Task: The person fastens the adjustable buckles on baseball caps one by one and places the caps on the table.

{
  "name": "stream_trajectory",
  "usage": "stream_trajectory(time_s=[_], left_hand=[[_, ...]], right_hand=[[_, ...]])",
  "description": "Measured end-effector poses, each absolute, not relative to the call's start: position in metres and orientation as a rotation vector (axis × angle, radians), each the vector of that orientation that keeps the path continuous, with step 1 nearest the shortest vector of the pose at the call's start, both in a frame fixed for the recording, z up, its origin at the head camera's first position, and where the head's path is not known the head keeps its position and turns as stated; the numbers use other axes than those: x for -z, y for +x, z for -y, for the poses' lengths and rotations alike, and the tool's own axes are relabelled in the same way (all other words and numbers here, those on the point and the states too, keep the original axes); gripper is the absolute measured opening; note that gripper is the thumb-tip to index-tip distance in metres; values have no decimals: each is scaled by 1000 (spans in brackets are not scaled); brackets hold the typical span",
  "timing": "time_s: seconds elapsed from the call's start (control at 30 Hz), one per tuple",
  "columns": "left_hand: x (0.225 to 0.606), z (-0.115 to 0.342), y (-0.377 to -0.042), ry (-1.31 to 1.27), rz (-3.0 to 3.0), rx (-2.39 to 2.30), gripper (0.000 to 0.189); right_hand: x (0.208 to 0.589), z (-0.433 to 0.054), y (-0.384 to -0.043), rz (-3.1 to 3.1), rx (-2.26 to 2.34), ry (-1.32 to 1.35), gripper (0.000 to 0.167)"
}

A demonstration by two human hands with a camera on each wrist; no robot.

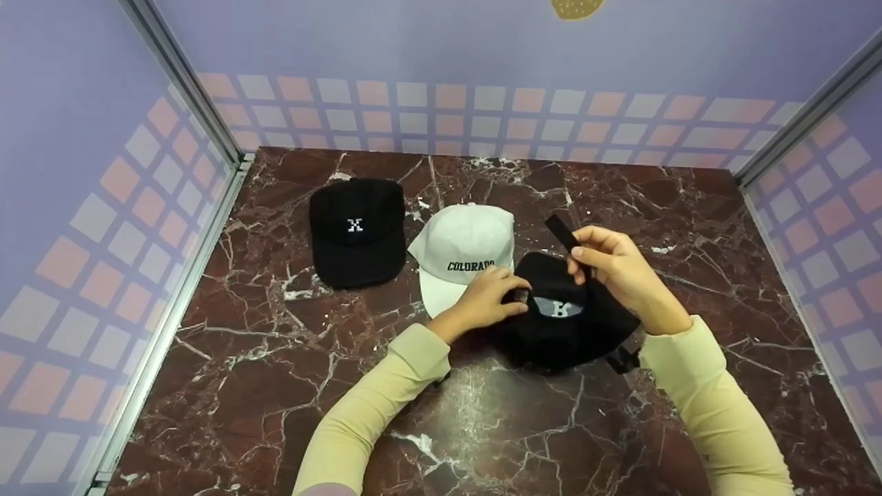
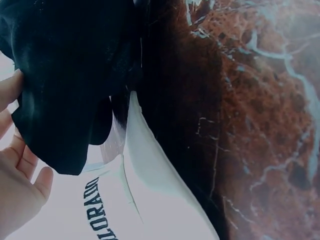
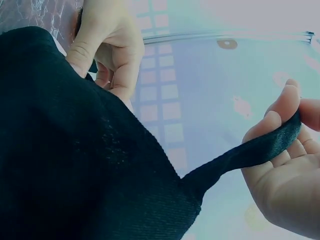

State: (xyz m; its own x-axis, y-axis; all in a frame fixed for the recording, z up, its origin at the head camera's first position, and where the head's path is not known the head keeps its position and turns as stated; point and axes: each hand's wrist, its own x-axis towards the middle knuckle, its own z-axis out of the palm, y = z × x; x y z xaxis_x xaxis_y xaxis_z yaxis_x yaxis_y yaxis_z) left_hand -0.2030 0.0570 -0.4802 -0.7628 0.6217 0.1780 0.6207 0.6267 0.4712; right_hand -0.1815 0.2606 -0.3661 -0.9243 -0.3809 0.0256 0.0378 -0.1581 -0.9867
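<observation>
A black cap (image 1: 551,344) with a grey patch and a white letter stands tilted between the two hands. My left hand (image 1: 486,300) pinches its left edge, thumb and fingers curled over the fabric (image 3: 112,47). Up at the far side, my right hand (image 1: 620,272) pinches the cap's black strap (image 1: 561,231) between thumb and fingers. In the right wrist view the strap (image 3: 250,150) runs from the cap's edge out to the right hand (image 3: 285,185). A white cap (image 1: 468,238) lettered COLORADO lies right beside the left hand, partly covered by it.
Another black cap (image 1: 355,255) with a small white emblem lies to the left, brim toward me. The dark red marbled table (image 1: 262,386) is bounded by purple panels (image 1: 455,41) with pink and white squares at the back and both sides.
</observation>
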Motion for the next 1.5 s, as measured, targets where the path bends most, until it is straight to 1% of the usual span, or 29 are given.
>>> stream_trajectory(time_s=[0.33,0.47,0.6,0.73,0.9,1.17,1.5], left_hand=[[481,-57,-202,1051,-2893,-839,35],[482,-58,-202,1052,-2909,-852,34],[483,-58,-202,1067,-2906,-924,30],[483,-58,-203,1087,-2878,-997,25],[482,-58,-204,1080,-2824,-1056,23],[482,-59,-204,1087,-2740,-1171,20],[482,-59,-204,1015,-2664,-1230,20]], right_hand=[[369,-261,-182,-1941,2082,-463,12],[370,-261,-183,-1992,2021,-476,13],[372,-261,-185,-2144,1866,-441,12],[378,-259,-188,-2364,1641,-446,5],[387,-256,-190,-2533,1424,-512,11],[403,-254,-193,-2712,1079,-596,7],[410,-258,-197,-2630,1077,-595,13]])
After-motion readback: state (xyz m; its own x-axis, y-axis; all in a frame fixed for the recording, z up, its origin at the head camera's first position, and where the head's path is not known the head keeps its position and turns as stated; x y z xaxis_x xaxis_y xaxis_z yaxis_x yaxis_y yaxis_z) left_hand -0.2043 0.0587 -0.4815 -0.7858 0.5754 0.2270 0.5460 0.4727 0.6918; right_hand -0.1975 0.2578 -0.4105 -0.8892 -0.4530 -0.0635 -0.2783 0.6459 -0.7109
